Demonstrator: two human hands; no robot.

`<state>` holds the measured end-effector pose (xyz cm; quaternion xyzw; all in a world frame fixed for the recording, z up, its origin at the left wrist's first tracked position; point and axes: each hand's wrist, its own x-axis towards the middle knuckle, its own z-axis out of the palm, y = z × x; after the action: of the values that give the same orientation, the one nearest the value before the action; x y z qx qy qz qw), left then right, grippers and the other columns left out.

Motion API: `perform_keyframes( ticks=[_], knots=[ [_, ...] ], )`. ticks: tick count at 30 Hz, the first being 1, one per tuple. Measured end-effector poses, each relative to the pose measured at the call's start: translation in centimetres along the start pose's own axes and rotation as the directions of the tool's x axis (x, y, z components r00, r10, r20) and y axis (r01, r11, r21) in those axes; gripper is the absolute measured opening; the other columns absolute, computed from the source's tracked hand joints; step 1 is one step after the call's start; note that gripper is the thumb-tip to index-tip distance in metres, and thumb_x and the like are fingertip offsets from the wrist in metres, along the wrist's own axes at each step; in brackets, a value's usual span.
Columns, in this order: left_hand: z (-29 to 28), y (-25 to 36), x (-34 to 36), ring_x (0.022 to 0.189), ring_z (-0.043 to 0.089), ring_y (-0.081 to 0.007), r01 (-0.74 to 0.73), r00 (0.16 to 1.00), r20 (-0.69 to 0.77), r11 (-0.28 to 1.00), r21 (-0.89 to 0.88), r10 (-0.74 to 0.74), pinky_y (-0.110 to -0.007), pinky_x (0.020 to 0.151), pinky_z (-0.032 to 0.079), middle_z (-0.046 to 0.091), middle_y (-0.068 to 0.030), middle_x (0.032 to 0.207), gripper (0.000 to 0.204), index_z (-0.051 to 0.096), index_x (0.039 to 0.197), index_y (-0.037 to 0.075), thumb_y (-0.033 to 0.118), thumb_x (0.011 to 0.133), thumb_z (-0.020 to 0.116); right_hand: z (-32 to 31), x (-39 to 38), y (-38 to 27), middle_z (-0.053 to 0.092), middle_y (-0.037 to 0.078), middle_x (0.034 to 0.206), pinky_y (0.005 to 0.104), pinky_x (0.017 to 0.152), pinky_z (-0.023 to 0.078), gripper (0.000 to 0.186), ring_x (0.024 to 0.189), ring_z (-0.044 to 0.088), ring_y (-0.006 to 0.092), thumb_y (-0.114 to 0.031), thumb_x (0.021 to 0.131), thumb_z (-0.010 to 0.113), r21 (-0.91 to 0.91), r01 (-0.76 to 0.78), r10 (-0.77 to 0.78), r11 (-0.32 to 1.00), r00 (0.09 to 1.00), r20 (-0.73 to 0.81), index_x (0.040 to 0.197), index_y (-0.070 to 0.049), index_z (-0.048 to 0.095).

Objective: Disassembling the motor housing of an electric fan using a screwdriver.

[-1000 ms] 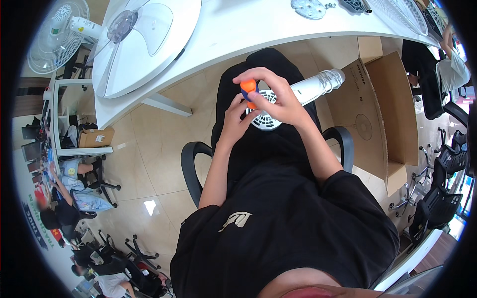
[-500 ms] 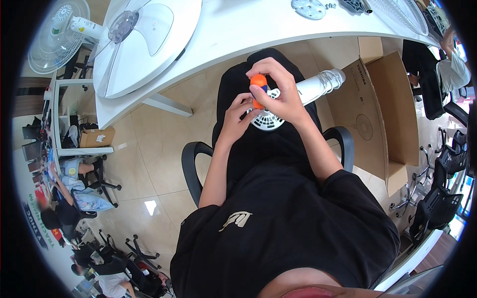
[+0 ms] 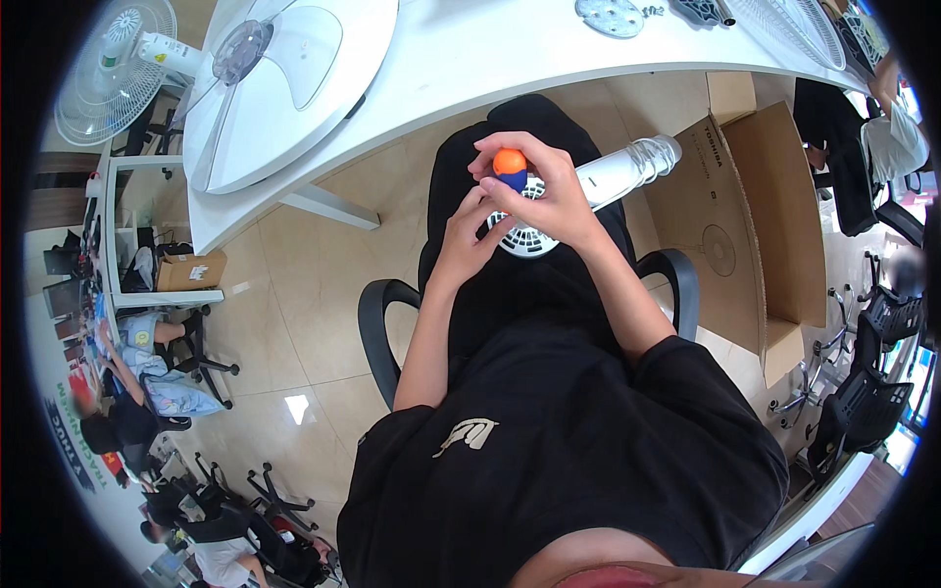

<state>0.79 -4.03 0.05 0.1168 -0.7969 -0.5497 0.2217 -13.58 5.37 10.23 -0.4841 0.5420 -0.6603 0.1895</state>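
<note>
Turning a screwdriver into the fan motor housing

Gripping an orange-capped screwdriver in the right hand, fingers clenched round the handle; lifted slightly higher and nearer the desk edge than a second ago, cap now plainly on top. Steadying it from below with the left hand, fingertips closed against the shaft, much as half a second back. Pressing the tip down toward the vented white motor housing, resting in the lap against black trousers, its pole angled up to the right as before. Judging by the small rise of the handle and the unchanged housing: a screw being worked, not yet finished.

Overhead, a curved white desk bearing a large white fan guard with translucent blades, a round metal plate and loose small parts. Beige tiled floor, open cardboard box to the right, black office chair armrests either side, other seated people at the left edge.
</note>
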Motion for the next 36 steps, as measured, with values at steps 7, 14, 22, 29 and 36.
perform_keyframes(
  ticks=[7,14,22,29,36],
  knots=[
    [0.2,-0.5,0.1,0.103,0.066,-0.0193,0.220,0.976,0.001,0.974,-0.062,-0.220,-0.030,0.085,0.053,0.062,-0.0068,0.117,0.034,0.065,0.115,0.003,0.015,0.087,0.079,-0.2,0.0,-0.3,0.074,0.011,0.097,0.0322,0.084,0.058,0.038,0.089,0.073,0.0210,-0.015,0.085,0.079,-0.032,-0.002,0.005,0.999,0.996,0.093,0.118,-0.003,0.065],
    [-0.9,1.5,0.1,0.107,0.064,-0.0189,0.212,0.974,0.098,0.973,-0.087,-0.204,-0.032,0.091,0.051,0.061,-0.0065,0.120,0.034,0.066,0.116,0.002,0.011,0.085,0.077,-0.4,-0.3,0.2,0.074,0.010,0.099,0.0314,0.083,0.059,0.037,0.090,0.073,0.0196,-0.015,0.088,0.078,0.013,-0.126,0.125,0.992,0.992,0.031,0.120,-0.002,0.065],
    [-1.0,0.9,-0.4,0.122,0.059,-0.0245,0.069,0.986,0.147,0.996,0.062,-0.078,-0.035,0.103,0.050,0.056,-0.0117,0.136,0.043,0.063,0.126,-0.001,0.000,0.084,0.071,-0.5,-0.1,-0.4,0.074,0.010,0.100,0.0306,0.083,0.059,0.036,0.091,0.072,0.0169,-0.012,0.090,0.075,0.063,-0.129,0.131,0.990,0.990,-0.043,0.123,-0.002,0.064],
    [-0.6,1.1,-0.2,0.124,0.062,-0.0312,-0.001,0.996,0.094,0.993,0.122,-0.011,-0.040,0.100,0.051,0.063,-0.0104,0.122,0.019,0.069,0.102,0.002,0.003,0.084,0.075,-1.2,-0.2,-0.7,0.074,0.010,0.099,0.0290,0.081,0.058,0.036,0.092,0.071,0.0149,-0.010,0.090,0.074,0.052,-0.108,0.112,0.993,0.991,-0.071,0.124,-0.001,0.063],
    [-0.5,2.3,0.2,0.126,0.062,-0.0311,-0.001,0.997,0.074,0.989,0.150,-0.010,-0.039,0.100,0.050,0.066,-0.0119,0.119,0.011,0.071,0.092,-0.001,0.003,0.083,0.075,-3.5,0.0,-0.7,0.068,0.004,0.089,0.0255,0.074,0.052,0.028,0.077,0.063,0.0092,-0.010,0.091,0.073,0.005,-0.199,0.195,0.980,0.957,-0.216,0.116,-0.002,0.066]
  ],
)
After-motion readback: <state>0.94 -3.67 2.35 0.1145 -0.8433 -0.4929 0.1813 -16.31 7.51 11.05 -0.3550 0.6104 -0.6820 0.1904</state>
